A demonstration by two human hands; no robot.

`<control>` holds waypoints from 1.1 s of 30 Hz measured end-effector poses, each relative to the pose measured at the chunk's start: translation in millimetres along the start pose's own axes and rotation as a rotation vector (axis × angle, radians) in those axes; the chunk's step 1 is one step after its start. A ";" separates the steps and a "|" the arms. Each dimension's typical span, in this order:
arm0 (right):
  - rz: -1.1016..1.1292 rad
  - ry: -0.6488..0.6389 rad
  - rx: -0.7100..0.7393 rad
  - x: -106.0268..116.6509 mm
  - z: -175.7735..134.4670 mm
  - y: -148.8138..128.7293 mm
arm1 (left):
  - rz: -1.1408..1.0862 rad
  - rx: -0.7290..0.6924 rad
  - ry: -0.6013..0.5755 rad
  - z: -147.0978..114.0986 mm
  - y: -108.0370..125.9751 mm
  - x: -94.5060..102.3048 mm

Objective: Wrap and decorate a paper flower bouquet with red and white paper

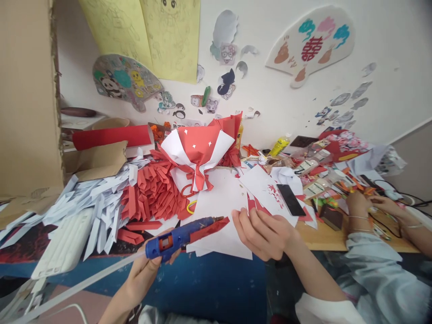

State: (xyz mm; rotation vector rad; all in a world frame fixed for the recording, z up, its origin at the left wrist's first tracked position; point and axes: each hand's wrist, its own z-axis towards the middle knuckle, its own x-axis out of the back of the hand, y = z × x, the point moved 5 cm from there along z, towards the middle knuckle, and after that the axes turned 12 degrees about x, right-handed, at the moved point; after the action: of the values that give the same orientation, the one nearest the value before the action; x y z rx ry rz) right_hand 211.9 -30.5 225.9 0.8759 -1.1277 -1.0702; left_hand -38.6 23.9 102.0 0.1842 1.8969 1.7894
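White folded paper strips (104, 193) are lying heaped at left. The left hand (143, 272) is gripping a blue glue gun (180, 237), its fingers wrapping around the body; red folded strips (153, 191) are lying beyond. A red-and-white paper wrap (202, 144) is standing behind the gun, while a red paper piece (209, 230) is extending just beside the nozzle. The right hand (261, 229) is curling its fingers narrowly; whether they are pinching anything cannot be told. A black phone (290, 200) is lying near it. Farther right, another person's hands (388, 205) are reaching over the table (327, 237).
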 end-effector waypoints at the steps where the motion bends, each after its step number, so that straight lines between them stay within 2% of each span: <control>1: -0.003 0.001 0.003 -2.4 0.2 -1.6 | 0.026 0.010 0.029 -2.9 -0.1 2.8; 7: -0.030 0.049 0.036 -6.5 4.8 -6.8 | 0.222 0.020 0.084 -10.4 0.8 14.2; 13: 0.008 0.002 0.088 -5.2 8.0 -6.7 | 0.284 -0.024 0.079 -10.6 -6.4 17.7; 20: -0.001 -0.046 0.103 -5.2 1.0 -14.7 | 0.311 0.000 0.151 -13.5 -13.3 26.2; 25: 0.129 -0.011 0.052 -3.2 -2.5 -13.2 | 0.325 -0.010 0.160 -12.3 -10.2 24.9; 29: 0.146 0.034 0.035 -0.7 2.1 -14.5 | 0.355 0.006 0.159 -15.0 -3.6 20.5; 33: 0.122 0.080 -0.113 2.3 6.5 -5.6 | 0.377 0.027 0.169 -17.6 -1.3 20.2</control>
State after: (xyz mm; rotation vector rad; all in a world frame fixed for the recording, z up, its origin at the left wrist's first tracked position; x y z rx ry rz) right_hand 204.6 -34.4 222.6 0.7446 -1.0310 -0.9802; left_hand -63.5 17.0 95.0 0.4379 2.1145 2.0796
